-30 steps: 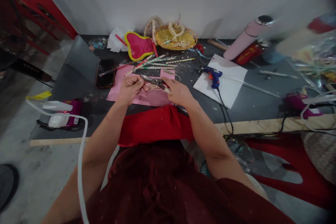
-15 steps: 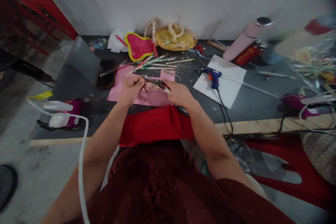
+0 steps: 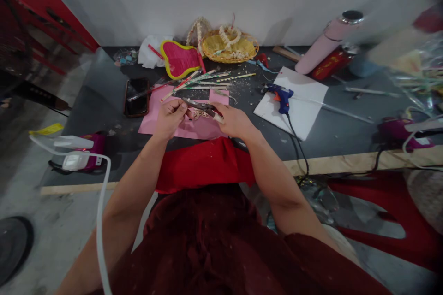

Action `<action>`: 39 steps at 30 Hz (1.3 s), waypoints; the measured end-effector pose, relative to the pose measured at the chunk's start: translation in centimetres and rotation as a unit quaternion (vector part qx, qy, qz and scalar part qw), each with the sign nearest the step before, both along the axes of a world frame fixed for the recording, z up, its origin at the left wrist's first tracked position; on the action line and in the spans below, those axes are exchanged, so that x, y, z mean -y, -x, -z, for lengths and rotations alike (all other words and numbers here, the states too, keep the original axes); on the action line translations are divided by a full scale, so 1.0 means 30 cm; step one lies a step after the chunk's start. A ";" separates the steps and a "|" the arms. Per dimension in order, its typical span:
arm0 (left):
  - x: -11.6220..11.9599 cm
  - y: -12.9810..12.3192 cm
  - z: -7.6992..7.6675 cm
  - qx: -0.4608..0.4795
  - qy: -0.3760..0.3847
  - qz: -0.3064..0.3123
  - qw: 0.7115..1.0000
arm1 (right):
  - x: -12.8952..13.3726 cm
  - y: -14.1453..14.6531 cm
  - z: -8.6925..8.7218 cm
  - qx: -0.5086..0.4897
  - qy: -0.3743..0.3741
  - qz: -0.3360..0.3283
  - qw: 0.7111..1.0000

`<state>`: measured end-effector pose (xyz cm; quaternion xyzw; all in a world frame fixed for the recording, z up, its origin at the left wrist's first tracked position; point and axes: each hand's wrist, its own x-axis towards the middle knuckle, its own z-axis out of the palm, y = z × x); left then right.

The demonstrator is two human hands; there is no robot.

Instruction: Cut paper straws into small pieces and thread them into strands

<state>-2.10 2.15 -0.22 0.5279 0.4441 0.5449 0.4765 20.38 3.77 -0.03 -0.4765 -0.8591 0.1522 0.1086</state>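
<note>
My right hand point(image 3: 236, 122) is wrapped around the handles of pruning shears point(image 3: 202, 105), whose dark blades point left. At the blade end, the fingers of my left hand point(image 3: 169, 120) are pinched together; what they grip is too small to make out. Small pale cut pieces point(image 3: 200, 114) lie in a heap beneath the shears on pink paper point(image 3: 194, 132). Just beyond my hands, several printed paper-like sticks point(image 3: 204, 84) are spread out among pale crumbs.
A blue glue gun point(image 3: 283, 97) rests on a white board point(image 3: 304, 113) at right. Behind stand a yellow basket point(image 3: 214, 55), a pink heart-like piece point(image 3: 178, 60), a pink flask point(image 3: 323, 46) and a red can point(image 3: 332, 62). At left lie a phone point(image 3: 138, 108) and a power strip point(image 3: 95, 147).
The view has shifted slightly. Both hands stay at nearly the same place over the pink paper, with the shears still between them.
</note>
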 end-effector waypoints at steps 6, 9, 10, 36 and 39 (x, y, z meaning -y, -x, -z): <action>0.004 -0.012 0.007 -0.073 -0.058 -0.044 0.995 | 0.009 0.001 -0.019 0.001 -0.019 0.040 0.999; 0.005 -0.009 0.012 -0.113 -0.087 -0.071 0.987 | 0.008 0.003 -0.022 0.001 -0.016 0.037 0.999; 0.005 -0.006 0.013 -0.120 -0.090 -0.075 0.986 | 0.006 0.004 -0.021 -0.001 -0.016 0.031 0.999; 0.018 0.013 -0.029 -0.089 -0.104 -0.039 0.990 | 0.023 0.013 -0.043 0.011 -0.046 0.025 0.999; 0.020 0.013 -0.031 -0.089 -0.103 -0.037 0.990 | 0.022 0.012 -0.040 0.012 -0.045 0.022 0.999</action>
